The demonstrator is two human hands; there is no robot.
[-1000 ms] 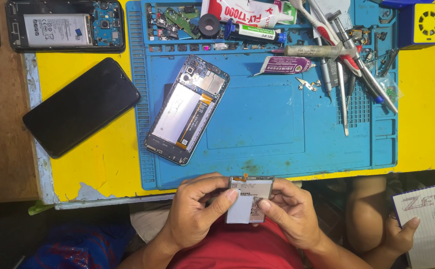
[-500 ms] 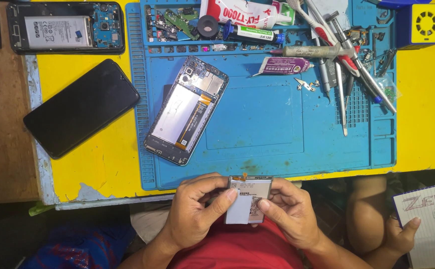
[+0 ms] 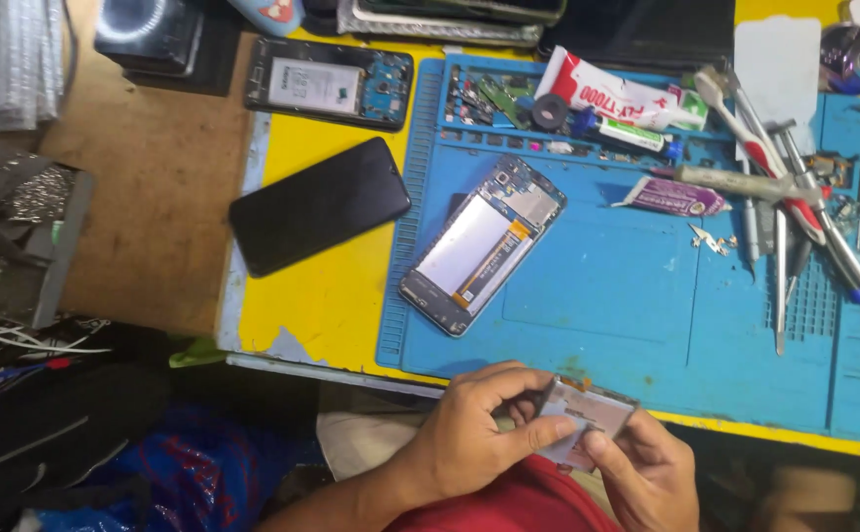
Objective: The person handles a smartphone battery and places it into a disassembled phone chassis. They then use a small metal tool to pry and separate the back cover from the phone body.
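I hold a flat grey phone battery [image 3: 588, 419] between my 2 hands, just below the near edge of the blue work mat [image 3: 647, 325], over my lap. My left hand [image 3: 479, 429] pinches its left end, thumb pressed on the face and fingers curled tight behind. My right hand [image 3: 647, 473] grips the lower right corner, thumb on top. An opened phone [image 3: 484, 244] lies tilted on the mat, well apart from the battery; a black phone [image 3: 320, 205] rests on the yellow table [image 3: 331, 305].

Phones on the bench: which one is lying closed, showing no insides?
The black phone on the yellow tabletop. The phone on the blue mat and the one near the top edge lie open, showing their insides.
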